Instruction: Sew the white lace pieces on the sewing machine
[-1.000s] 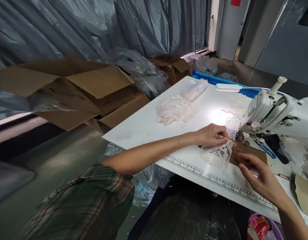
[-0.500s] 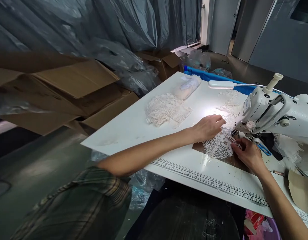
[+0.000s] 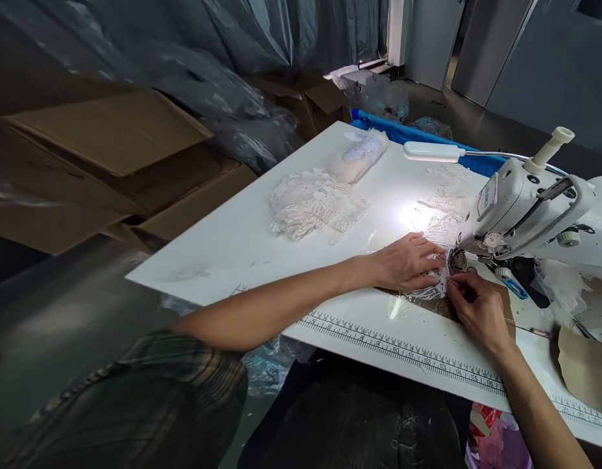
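A white lace piece (image 3: 430, 289) lies on the white table (image 3: 262, 241) just in front of the needle area of a white sewing machine (image 3: 535, 208). My left hand (image 3: 406, 262) rests flat on top of the lace, fingers stretched toward the needle. My right hand (image 3: 477, 306) sits at the lace's right edge with fingertips pinched on it, beside a brown card (image 3: 496, 296) under the fabric. Most of the lace is hidden beneath both hands.
A pile of lace pieces (image 3: 313, 203) and a wrapped bundle (image 3: 357, 156) lie further back on the table. A lamp (image 3: 430, 151) lights the needle area. Open cardboard boxes (image 3: 110, 163) stand at the left. A printed ruler (image 3: 403, 342) runs along the table's front edge.
My left hand came down onto the lace and now covers it. My right hand moved up to the needle and pinched the lace edge. The lace is bunched smaller than before.
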The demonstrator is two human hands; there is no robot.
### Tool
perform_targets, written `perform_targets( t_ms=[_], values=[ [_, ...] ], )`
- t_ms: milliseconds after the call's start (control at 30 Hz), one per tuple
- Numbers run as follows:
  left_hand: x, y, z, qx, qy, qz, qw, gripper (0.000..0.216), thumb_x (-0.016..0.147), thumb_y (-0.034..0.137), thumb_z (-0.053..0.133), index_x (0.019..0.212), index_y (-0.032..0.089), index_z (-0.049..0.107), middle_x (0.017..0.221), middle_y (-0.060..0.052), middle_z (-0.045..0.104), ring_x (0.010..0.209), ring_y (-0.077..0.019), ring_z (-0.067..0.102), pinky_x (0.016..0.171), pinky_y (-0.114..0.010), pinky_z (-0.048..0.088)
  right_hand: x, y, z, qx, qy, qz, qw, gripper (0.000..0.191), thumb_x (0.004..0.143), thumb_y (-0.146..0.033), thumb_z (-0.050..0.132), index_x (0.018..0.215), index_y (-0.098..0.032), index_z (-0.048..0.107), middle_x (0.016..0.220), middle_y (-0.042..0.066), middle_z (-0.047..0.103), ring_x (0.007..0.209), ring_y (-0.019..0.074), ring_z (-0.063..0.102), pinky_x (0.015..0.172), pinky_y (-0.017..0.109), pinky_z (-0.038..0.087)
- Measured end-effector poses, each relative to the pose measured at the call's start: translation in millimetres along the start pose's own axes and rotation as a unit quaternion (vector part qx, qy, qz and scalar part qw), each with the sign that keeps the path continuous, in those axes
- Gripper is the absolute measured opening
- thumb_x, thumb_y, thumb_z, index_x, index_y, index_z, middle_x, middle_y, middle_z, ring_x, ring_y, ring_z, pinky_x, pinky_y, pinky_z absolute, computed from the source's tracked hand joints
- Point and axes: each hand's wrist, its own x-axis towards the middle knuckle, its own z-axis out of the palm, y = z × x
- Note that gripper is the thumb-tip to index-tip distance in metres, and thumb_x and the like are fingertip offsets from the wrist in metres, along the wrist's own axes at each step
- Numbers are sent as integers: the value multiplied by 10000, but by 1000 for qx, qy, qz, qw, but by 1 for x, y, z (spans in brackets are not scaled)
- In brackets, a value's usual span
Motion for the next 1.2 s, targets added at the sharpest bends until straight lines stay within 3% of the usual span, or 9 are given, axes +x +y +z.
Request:
perform_targets(
  t_ms=[100,233,400,533,633,767,867,1000,1200],
  values=[
    [5,6,1,-27,40,13,999,205,991,275,481,1081,147,614,1176,-130,665,1058,-223,612,951,-413,476,-3,-3,6,-48,-2,-54,997,293,880,-374,484,952,-227,726,933,79,731,800,212,662,713,334,501],
    [9,13,10,-59,14,7,998,161,955,201,500,1041,142,623,995,-106,695,911,-198,634,889,-382,517,1,-5,-4,-74,-57,-87,992,311,885,-337,452,970,-225,729,973,93,721,833,218,665,693,323,503],
    [3,9,16,-74,-6,1,997,251,1011,235,435,940,183,670,1048,-66,721,943,-162,667,906,-364,523,15,3,-36,-24,-160,-13,987,343,880,-388,443,1002,-218,715,672,10,674,563,152,576,566,279,451],
    [0,8,12,-76,10,9,997,269,1021,231,441,934,201,694,1135,-52,713,1010,-140,665,1067,-413,448,22,12,-39,-44,-137,-12,990,350,849,-367,443,962,-198,727,588,-8,608,497,139,494,535,281,399],
    [0,11,10,-53,38,1,998,256,1010,231,473,919,206,711,1115,-55,708,962,-133,657,1043,-408,461,20,17,-29,-41,-91,-7,995,384,861,-384,439,995,-185,739,599,12,612,548,161,534,567,294,425],
    [2,12,9,-19,73,26,997,297,1017,238,471,859,198,718,980,-49,715,831,-127,639,959,-392,495,14,23,-21,-43,-81,-80,993,390,890,-331,443,1126,-243,740,936,64,723,774,188,637,710,319,493],
    [3,11,8,-7,54,34,998,318,1020,220,456,828,198,708,943,-29,723,812,-115,647,994,-397,483,11,25,-19,-86,-89,-141,982,390,897,-298,473,1198,-321,720,1095,56,701,858,189,642,711,312,498],
    [2,9,11,-6,37,40,998,290,1011,179,451,874,203,705,945,-14,741,867,-109,682,1080,-418,453,9,28,-16,-152,-79,-163,972,391,901,-289,496,1227,-323,710,1082,68,689,806,179,620,629,284,483],
    [1,4,23,-19,111,72,991,236,981,134,486,892,170,701,975,-37,754,963,-121,709,1125,-427,460,6,32,-12,-134,-41,-201,970,387,908,-279,487,1221,-271,716,1057,89,687,807,179,630,635,292,515]
  ],
)
